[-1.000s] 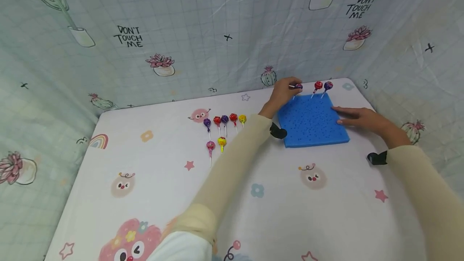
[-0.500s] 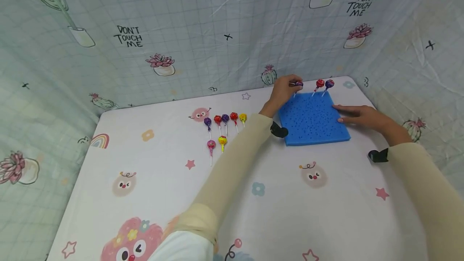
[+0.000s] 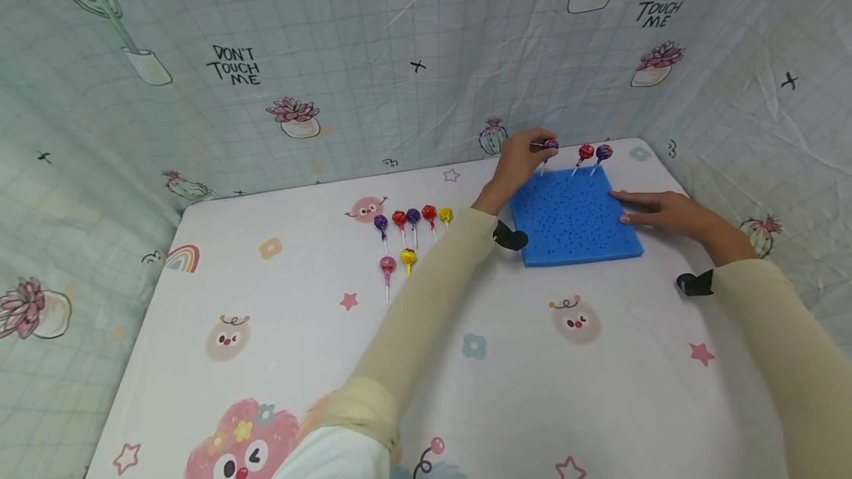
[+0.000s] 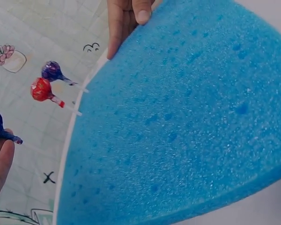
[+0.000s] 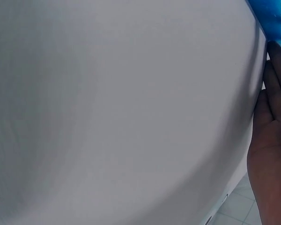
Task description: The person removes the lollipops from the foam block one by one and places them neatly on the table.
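My left hand [image 3: 521, 162] pinches a purple-wrapped lollipop [image 3: 550, 144] by its head, over the far left corner of a blue foam board [image 3: 572, 220]. Its white stick points down toward the foam. At the left edge of the left wrist view, fingers [image 4: 2, 166] and thumb close around the dark blue-purple wrapper [image 4: 1, 133]. A red lollipop [image 3: 586, 151] and another purple lollipop [image 3: 603, 152] stand stuck in the board's far edge, leaning slightly right. My right hand [image 3: 668, 214] rests with straight fingers against the board's right edge.
Left of the board, several lollipops lie in two rows, among them a red one [image 3: 429, 213], a yellow one [image 3: 408, 260] and a pink one [image 3: 387, 266]. The white patterned table [image 3: 299, 361] meets a fabric backdrop [image 3: 373, 94] behind and at the sides.
My left hand has risen slightly with the purple lollipop, and more of its stick shows above the foam. The right hand stays at the board's edge.
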